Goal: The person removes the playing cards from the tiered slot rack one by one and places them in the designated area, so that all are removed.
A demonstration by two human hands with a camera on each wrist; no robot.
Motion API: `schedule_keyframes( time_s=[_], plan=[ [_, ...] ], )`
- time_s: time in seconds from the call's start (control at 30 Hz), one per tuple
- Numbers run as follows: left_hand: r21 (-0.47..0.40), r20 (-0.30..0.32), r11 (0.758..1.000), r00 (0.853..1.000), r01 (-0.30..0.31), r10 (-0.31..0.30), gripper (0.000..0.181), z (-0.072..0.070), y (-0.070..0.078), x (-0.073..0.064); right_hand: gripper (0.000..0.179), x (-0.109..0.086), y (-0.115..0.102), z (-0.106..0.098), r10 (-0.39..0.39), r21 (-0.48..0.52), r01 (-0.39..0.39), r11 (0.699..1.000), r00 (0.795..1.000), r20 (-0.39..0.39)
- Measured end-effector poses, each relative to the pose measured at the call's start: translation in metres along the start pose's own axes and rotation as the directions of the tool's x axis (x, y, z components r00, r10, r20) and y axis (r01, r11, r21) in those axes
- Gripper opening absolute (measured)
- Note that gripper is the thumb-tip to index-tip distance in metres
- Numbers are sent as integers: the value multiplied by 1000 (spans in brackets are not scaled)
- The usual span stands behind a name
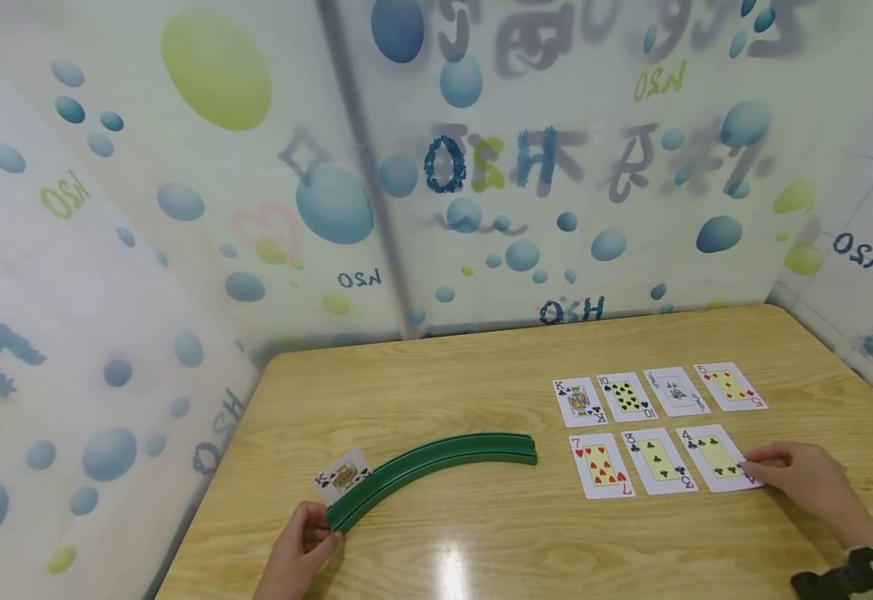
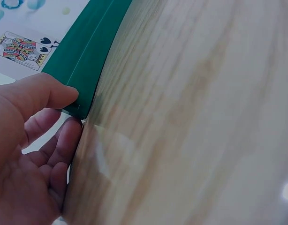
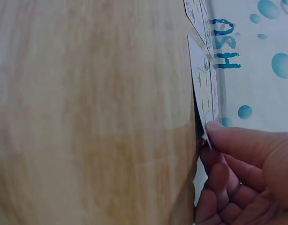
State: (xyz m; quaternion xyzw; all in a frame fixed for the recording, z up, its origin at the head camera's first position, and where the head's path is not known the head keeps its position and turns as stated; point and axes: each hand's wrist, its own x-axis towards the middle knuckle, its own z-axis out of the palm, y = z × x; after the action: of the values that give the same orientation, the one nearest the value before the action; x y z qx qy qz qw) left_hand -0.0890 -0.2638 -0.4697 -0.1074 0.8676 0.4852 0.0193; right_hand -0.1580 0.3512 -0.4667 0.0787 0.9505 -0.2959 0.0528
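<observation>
My left hand [image 1: 301, 550] grips the near left end of a curved green card holder [image 1: 436, 456], its thumb on top in the left wrist view. A king of spades [image 1: 344, 476] stands at that end of the holder, its lower part hidden. On the right, my right hand [image 1: 800, 479] pinches the lower right corner of a four of clubs [image 1: 717, 457] between thumb and fingers. In the right wrist view this card [image 3: 200, 82] is tilted, its near edge raised off the table. Left of it lie a three of clubs [image 1: 660, 461] and a seven of hearts [image 1: 601, 465].
Behind lies a row with a king of clubs [image 1: 579, 402], a ten of spades [image 1: 626, 397], a joker [image 1: 676, 392] and a five of diamonds [image 1: 729, 387]. The wooden table [image 1: 436, 375] meets bubble-printed walls [image 1: 481, 208] at its back and left.
</observation>
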Motion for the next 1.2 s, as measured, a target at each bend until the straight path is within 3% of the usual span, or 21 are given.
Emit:
schedule_keyframes(
  time_s=[0.63,1.2],
  plan=[
    [-4,-2,1000,1000,-31,31,32,-1,2,-2,44,2,0,1,58,20,-59,998,997,50],
    [14,9,1000,1000,-23,23,31,-1,2,-1,41,1,0,0,38,11,-38,999,999,5]
  ],
)
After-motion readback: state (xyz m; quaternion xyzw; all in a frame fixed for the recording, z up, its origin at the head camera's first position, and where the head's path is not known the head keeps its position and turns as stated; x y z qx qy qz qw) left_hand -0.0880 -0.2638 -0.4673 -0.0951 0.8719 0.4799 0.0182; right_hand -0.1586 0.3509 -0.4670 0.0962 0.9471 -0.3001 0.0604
